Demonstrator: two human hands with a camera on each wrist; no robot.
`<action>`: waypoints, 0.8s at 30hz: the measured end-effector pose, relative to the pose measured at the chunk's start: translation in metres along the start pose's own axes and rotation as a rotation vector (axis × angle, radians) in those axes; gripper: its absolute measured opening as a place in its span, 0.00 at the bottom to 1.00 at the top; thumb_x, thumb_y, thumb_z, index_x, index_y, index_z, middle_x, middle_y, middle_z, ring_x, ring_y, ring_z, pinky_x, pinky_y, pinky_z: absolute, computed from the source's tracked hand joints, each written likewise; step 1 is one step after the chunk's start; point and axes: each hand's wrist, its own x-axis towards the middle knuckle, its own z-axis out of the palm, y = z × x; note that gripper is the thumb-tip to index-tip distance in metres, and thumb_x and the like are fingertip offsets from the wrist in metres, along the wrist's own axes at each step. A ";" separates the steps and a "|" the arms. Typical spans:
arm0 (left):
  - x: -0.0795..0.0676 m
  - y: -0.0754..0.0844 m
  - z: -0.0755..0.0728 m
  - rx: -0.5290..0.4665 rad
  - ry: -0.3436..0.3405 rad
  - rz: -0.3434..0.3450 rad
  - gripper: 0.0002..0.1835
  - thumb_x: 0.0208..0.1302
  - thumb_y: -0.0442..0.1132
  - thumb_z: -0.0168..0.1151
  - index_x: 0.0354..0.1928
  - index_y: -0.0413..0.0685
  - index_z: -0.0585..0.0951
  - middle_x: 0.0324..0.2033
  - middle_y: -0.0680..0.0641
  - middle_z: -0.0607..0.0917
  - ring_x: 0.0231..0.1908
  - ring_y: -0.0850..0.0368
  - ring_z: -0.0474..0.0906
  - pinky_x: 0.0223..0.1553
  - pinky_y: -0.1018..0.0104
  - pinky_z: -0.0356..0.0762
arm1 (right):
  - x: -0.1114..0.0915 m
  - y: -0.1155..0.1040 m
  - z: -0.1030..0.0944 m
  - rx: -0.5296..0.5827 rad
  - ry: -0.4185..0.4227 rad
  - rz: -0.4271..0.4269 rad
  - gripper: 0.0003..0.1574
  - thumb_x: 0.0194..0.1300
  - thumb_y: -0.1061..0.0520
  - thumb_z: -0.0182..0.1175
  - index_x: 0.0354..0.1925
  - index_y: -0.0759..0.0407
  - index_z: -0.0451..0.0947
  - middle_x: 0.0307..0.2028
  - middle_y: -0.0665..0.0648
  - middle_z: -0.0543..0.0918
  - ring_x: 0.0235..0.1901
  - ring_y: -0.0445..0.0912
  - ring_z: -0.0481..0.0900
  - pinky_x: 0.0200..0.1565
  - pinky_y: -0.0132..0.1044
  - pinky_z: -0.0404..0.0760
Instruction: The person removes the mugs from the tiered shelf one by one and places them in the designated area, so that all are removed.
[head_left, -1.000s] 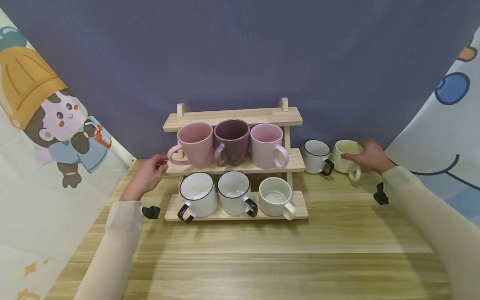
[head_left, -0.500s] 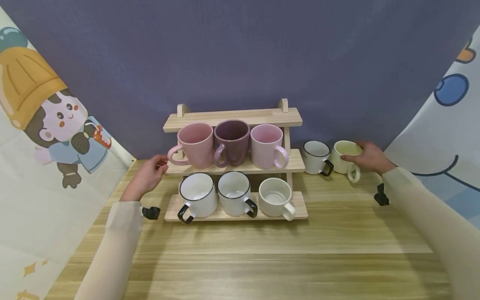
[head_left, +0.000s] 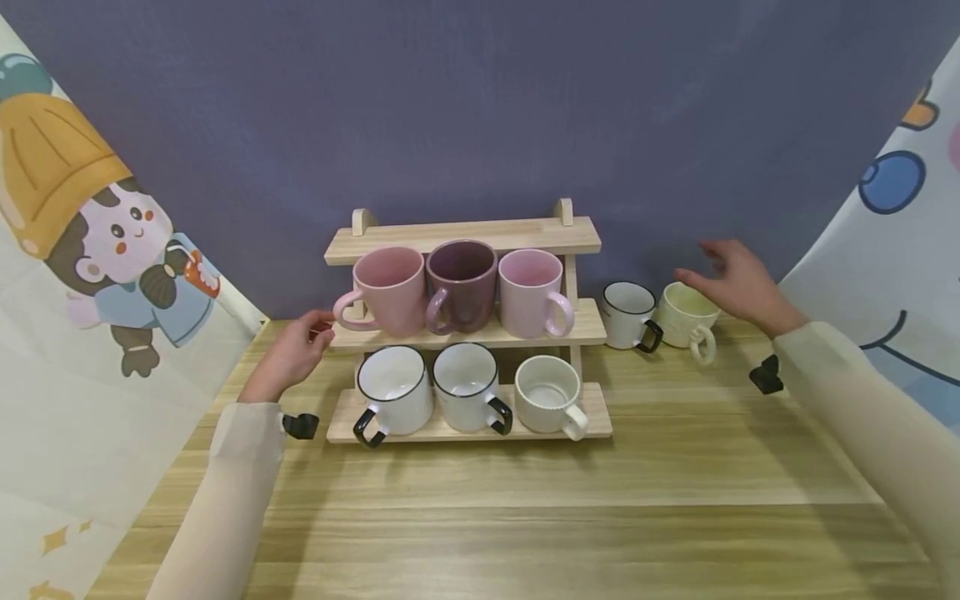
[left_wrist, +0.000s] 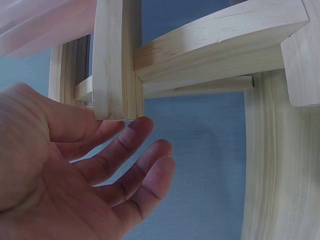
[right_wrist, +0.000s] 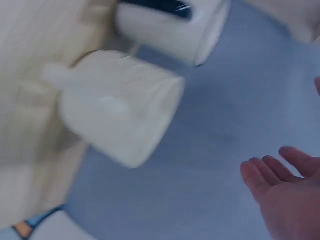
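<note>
A wooden tiered rack (head_left: 465, 237) stands in the middle of the head view. My left hand (head_left: 296, 354) is at the left end of its middle shelf; in the left wrist view the thumb and fingers (left_wrist: 137, 132) pinch the end of the board. My right hand (head_left: 742, 287) hovers just above and right of a cream mug (head_left: 686, 321), fingers spread and nothing in them. That mug stands upright on the table, its handle towards me. Beside it is a white mug (head_left: 628, 317) with a black rim and handle. The right wrist view is blurred, with the cream mug (right_wrist: 120, 105) apart from the hand.
On the middle shelf stand a pink mug (head_left: 390, 292), a plum mug (head_left: 462, 287) and a lilac mug (head_left: 531, 292). Two black-rimmed white mugs (head_left: 393, 390) and a cream cup (head_left: 547, 396) fill the bottom shelf. A dark blue cloth (head_left: 465, 108) hangs behind.
My right hand has let go of the cream mug and lifted up and away to the right. The mug has shifted slightly left, nearer the black-rimmed one. The left hand stays at the rack.
</note>
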 end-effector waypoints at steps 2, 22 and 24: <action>0.000 0.001 0.000 0.000 -0.004 -0.002 0.18 0.73 0.33 0.44 0.60 0.30 0.67 0.47 0.31 0.75 0.43 0.41 0.73 0.43 0.50 0.72 | -0.002 -0.015 -0.004 0.015 0.010 -0.036 0.48 0.64 0.41 0.58 0.69 0.68 0.55 0.62 0.72 0.62 0.54 0.71 0.65 0.51 0.65 0.64; 0.000 0.000 -0.001 0.019 0.010 0.014 0.18 0.72 0.32 0.45 0.59 0.29 0.68 0.45 0.31 0.76 0.42 0.41 0.74 0.42 0.50 0.72 | 0.003 -0.125 0.011 0.062 -0.014 -0.384 0.45 0.58 0.44 0.67 0.66 0.61 0.63 0.60 0.61 0.67 0.57 0.57 0.68 0.57 0.52 0.67; 0.000 0.000 -0.001 0.018 0.010 0.011 0.18 0.72 0.32 0.45 0.59 0.29 0.68 0.45 0.31 0.76 0.42 0.41 0.74 0.42 0.50 0.72 | 0.005 -0.134 0.014 0.062 -0.022 -0.417 0.44 0.57 0.45 0.68 0.65 0.62 0.64 0.59 0.61 0.69 0.56 0.56 0.69 0.56 0.51 0.67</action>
